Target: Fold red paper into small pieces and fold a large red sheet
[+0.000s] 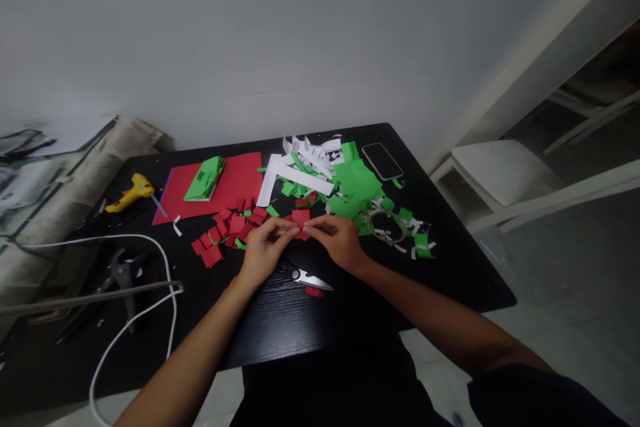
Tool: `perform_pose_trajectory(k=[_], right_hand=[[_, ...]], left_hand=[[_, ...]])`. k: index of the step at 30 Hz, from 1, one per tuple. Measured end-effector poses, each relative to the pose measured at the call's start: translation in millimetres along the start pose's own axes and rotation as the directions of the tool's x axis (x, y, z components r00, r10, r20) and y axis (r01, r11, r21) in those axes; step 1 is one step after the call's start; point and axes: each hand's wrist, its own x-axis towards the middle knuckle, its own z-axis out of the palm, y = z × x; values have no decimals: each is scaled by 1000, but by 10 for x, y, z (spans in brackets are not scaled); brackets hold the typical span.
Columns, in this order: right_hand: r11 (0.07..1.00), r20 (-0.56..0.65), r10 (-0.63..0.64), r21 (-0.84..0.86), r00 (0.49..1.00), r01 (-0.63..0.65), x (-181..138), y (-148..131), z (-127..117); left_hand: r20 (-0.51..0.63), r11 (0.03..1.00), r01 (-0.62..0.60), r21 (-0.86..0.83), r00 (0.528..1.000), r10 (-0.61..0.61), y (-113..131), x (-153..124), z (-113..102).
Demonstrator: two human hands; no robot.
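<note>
Between the fingertips of both hands is a small piece of red paper (301,217), pinched at its lower edges above the black table. My left hand (269,240) closes on its left side, and my right hand (336,237) on its right side. Just below the hands lie scissors (307,278), blades pointing right, their handles partly hidden by my left hand. A scrap of red paper (315,292) rests under the blades. Left of my left hand spreads a pile of folded red paper pieces (235,223).
A red sheet (240,177) carries a green paper stack (205,179). White strips (305,177), green paper (355,183), a round ring (387,227) and a phone (383,161) lie right. Leftward are a yellow glue gun (133,193), pliers (124,277) and a white cable (167,267).
</note>
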Motion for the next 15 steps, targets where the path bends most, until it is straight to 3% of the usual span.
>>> perform_pose_trajectory(k=[15], right_hand=[[999,0,0,36,1000,0,2,41,11]], left_hand=[[-18,999,-23,28,1000,24,3,-9,-6]])
